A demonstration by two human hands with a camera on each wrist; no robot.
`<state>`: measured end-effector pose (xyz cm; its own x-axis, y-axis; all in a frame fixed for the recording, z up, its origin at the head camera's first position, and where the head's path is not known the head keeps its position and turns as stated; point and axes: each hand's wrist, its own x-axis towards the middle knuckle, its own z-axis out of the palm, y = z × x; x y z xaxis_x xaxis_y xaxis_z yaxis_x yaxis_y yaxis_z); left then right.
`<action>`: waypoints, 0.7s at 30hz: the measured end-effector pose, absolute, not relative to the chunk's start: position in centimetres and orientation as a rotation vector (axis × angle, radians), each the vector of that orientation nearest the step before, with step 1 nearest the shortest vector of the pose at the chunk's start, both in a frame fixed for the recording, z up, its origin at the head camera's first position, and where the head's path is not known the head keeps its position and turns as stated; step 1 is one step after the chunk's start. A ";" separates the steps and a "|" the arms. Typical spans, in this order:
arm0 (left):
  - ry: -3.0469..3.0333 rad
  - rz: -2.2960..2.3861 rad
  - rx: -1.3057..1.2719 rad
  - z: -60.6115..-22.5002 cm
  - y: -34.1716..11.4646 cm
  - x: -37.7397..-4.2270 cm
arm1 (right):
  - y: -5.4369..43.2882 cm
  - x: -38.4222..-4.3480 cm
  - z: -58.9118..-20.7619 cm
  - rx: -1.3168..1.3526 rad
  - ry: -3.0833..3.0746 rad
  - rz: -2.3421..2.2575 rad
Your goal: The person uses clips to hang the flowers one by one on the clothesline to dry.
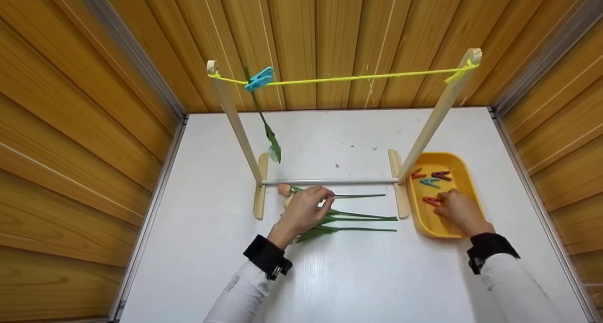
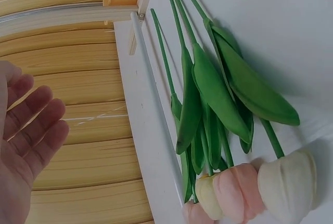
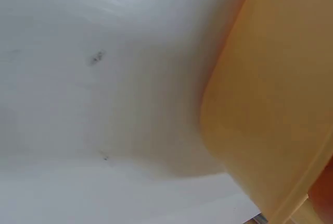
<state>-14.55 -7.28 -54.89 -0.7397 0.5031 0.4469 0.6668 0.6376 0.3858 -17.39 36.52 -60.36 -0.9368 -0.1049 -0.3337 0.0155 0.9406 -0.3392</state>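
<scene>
My left hand [image 1: 306, 207] is over several artificial tulips lying side by side on the white table. In the left wrist view that hand [image 2: 31, 135] has loosely bent fingers with nothing in them, apart from the white tulip [image 2: 286, 187], the pink tulip [image 2: 237, 193] and the pale yellow tulip [image 2: 209, 197]. Inside the yellow tub [image 1: 440, 230], my right hand [image 1: 461, 212] pinches a red clothespin [image 1: 430, 201] by one end. The right wrist view shows only the tub's outer wall [image 3: 265, 88] and table, with a sliver of hand at the corner.
A wooden frame [image 1: 431, 120] carries a yellow string [image 1: 348, 79]. A blue clothespin [image 1: 259, 79] holds one tulip [image 1: 272, 137] head-down from it. Further clothespins lie in the tub: teal [image 1: 429, 182], purple [image 1: 441, 175] and orange-red [image 1: 416, 174]. Wood-patterned walls enclose the table.
</scene>
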 end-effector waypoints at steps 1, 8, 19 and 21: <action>-2.573 -0.770 -0.948 -55.0 -7.2 -14.6 | 36.5 -17.3 -60.3 -0.058 2.749 -0.496; -2.657 -0.668 -0.981 -55.6 -6.8 -14.5 | 36.0 -17.0 -60.6 -0.076 2.830 -0.507; -2.704 -0.667 -1.010 -56.4 -6.5 -14.2 | 35.4 -16.3 -59.3 -0.098 3.003 -0.744; -2.701 -0.671 -1.014 -56.5 -6.4 -14.2 | 35.0 -16.2 -59.0 -0.161 3.098 -0.796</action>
<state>-14.20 -6.40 -56.53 -0.7514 0.5789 0.3167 0.6598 0.6658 0.3484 -16.19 34.98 -58.95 -0.9931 -0.0818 0.0841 -0.1122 0.8715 -0.4774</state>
